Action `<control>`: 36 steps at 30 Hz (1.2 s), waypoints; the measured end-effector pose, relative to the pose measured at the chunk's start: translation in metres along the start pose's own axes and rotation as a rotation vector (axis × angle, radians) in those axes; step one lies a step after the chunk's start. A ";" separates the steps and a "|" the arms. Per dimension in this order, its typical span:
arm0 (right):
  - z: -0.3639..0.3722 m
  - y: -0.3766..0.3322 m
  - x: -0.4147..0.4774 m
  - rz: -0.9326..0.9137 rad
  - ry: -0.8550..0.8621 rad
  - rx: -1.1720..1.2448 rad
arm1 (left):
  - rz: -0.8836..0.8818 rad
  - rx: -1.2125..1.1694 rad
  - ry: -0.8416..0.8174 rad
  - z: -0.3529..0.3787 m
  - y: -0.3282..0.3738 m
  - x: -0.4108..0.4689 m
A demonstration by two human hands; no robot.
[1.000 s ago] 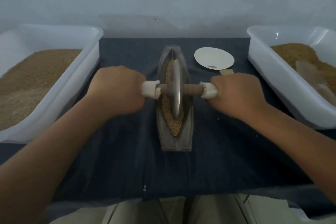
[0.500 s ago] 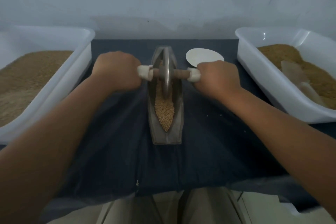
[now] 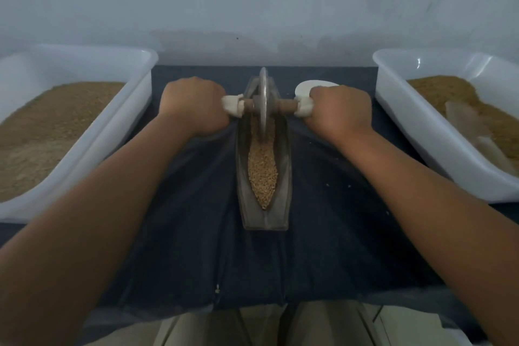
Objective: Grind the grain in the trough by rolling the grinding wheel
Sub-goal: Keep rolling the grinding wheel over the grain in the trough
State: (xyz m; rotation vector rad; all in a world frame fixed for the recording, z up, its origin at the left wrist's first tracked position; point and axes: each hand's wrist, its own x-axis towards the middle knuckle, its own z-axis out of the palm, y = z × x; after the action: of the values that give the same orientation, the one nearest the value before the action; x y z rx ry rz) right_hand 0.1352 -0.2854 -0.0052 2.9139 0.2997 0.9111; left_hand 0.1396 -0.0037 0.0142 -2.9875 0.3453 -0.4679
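Wheel: The thin grey metal grinding wheel [image 3: 263, 101] stands on its edge in the far end of the trough, close to the back edge of the table.
Trough: The long grey boat-shaped metal trough [image 3: 284, 177] lies in the middle of the table, on a dark blue cloth [image 3: 196, 219]. Its long way runs from the back edge straight to the front edge.
Grain: The tan grain [image 3: 262, 171] sits in the groove. Nearly all that shows lies on the near side of the wheel, toward the front edge.
Rod: A brown wooden rod [image 3: 286, 106] goes through the wheel's middle and lies across the trough. Its ends are wrapped in white.
Left hand: The left hand [image 3: 193, 105] has its fingers curled tight round the left wrapped end.
Right hand: The right hand [image 3: 341, 111] grips the right wrapped end the same way.
Which is nearer: Neither. Both hands sit about level, one on each side of the wheel.
Next move: I think the wheel must roll back toward the front edge, along the groove. Both hands should pull evenly, or the wheel may tip.
Sides: A white plastic left tub [image 3: 146, 64] and right tub [image 3: 393, 109] hold brown grain. A small white round dish [image 3: 306, 87] peeks out behind the right hand.
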 end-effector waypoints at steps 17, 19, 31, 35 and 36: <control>-0.002 0.000 -0.012 0.022 0.004 0.025 | 0.013 0.031 0.022 0.000 0.001 -0.006; -0.007 -0.004 -0.005 0.002 -0.005 0.018 | 0.002 -0.007 -0.004 -0.001 0.001 -0.008; -0.024 -0.001 -0.057 -0.013 0.000 -0.023 | 0.075 -0.005 0.045 0.004 -0.002 -0.056; -0.010 -0.001 -0.007 -0.021 -0.007 -0.005 | -0.013 -0.032 0.005 0.006 0.000 -0.014; -0.011 -0.002 -0.003 -0.025 -0.020 0.009 | -0.014 -0.043 -0.006 0.004 0.001 -0.012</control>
State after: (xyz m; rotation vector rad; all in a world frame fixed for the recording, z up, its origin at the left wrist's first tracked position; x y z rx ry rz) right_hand 0.1263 -0.2839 0.0023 2.9188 0.3396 0.8792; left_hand 0.1298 -0.0018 0.0073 -3.0347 0.3385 -0.4586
